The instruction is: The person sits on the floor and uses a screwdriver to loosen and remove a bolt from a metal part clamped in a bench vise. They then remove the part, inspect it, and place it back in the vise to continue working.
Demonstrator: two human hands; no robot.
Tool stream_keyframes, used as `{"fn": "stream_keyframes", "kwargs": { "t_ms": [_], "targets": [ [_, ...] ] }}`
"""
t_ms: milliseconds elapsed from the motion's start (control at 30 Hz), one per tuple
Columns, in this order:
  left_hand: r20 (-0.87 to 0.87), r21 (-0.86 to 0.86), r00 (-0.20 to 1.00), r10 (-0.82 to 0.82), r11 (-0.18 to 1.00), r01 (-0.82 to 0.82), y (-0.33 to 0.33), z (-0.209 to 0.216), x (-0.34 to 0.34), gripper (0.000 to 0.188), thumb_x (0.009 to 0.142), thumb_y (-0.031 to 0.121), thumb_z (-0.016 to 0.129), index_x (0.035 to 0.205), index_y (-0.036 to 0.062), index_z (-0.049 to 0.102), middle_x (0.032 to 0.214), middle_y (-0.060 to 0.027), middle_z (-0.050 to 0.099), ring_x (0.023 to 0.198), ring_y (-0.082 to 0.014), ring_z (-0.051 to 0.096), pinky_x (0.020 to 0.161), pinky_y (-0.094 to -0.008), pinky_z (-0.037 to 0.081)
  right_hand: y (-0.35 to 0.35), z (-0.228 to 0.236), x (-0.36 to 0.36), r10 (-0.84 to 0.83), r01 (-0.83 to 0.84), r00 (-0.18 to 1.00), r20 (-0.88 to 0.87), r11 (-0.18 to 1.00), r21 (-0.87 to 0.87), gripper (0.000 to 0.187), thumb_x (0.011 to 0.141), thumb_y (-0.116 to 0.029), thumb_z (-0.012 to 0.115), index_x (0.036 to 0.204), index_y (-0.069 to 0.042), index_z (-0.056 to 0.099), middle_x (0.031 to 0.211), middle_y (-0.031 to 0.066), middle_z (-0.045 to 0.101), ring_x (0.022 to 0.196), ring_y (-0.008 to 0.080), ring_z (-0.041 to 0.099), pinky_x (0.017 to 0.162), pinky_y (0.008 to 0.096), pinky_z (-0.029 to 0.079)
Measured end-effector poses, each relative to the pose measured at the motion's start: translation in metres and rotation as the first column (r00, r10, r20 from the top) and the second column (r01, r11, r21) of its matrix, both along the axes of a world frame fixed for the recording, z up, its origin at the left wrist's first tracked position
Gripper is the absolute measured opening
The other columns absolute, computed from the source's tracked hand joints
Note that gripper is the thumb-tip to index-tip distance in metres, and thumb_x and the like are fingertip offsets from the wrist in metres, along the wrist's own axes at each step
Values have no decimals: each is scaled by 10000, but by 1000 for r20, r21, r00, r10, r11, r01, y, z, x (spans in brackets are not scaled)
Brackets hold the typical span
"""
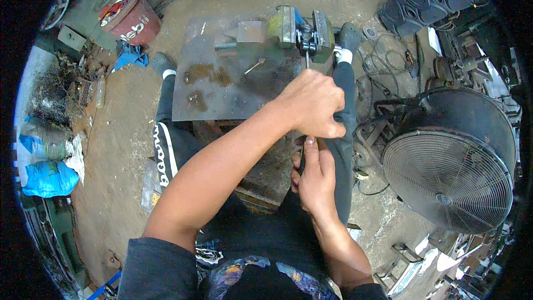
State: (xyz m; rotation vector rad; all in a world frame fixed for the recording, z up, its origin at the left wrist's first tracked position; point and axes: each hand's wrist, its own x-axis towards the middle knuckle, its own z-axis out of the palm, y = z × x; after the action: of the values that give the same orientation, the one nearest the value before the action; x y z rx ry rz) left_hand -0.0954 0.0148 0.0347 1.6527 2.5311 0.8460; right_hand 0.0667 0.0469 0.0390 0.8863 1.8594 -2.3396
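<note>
Grey metal shows in a thin rod (307, 61), its long axis running from the black part (306, 38) in the vise (281, 26) straight back toward our body. Our left hand (315, 100) is nearer the part, a fist closed about the rod just short of it. Our right hand (317, 175), below, grips a dark handle (302, 163); whether handle and rod join, we cannot tell.

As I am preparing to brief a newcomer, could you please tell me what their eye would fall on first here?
Probably the big round black fan at the right. Next, perhaps, the green vise at upper centre, with the left hand just below it in the picture and the right hand lower still. The reddish bucket at upper left also stands out.
</note>
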Motion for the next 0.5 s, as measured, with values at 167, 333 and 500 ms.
{"fn": "stream_keyframes", "kwargs": {
  "t_ms": [167,333,500],
  "targets": [
    [13,-53,999,-43,998,44,3,3,-2,340,575,379,685,567,41,651,579,-207,608,612,-411,648,581,-491,514,5,-1,-3,29,-32,996,81,999,35,336,1106,-397,415,1085,-79,520,700,-24,454,471,61,379,399,242,302],
    [33,-34,998,-61,997,62,4,1,-3,345,577,394,680,569,49,660,574,-218,600,602,-428,635,586,-495,514,3,-2,-1,-2,4,993,115,1000,-18,341,1104,-413,421,1084,-85,512,719,-23,466,486,55,389,409,235,316],
    [37,-6,999,16,1000,-16,3,-3,0,346,564,400,667,565,54,654,573,-214,598,610,-424,638,592,-502,512,5,-3,2,9,-9,999,47,1000,-3,299,1113,-374,398,1107,-100,517,715,-26,463,483,60,396,407,237,318]
  ]
}}
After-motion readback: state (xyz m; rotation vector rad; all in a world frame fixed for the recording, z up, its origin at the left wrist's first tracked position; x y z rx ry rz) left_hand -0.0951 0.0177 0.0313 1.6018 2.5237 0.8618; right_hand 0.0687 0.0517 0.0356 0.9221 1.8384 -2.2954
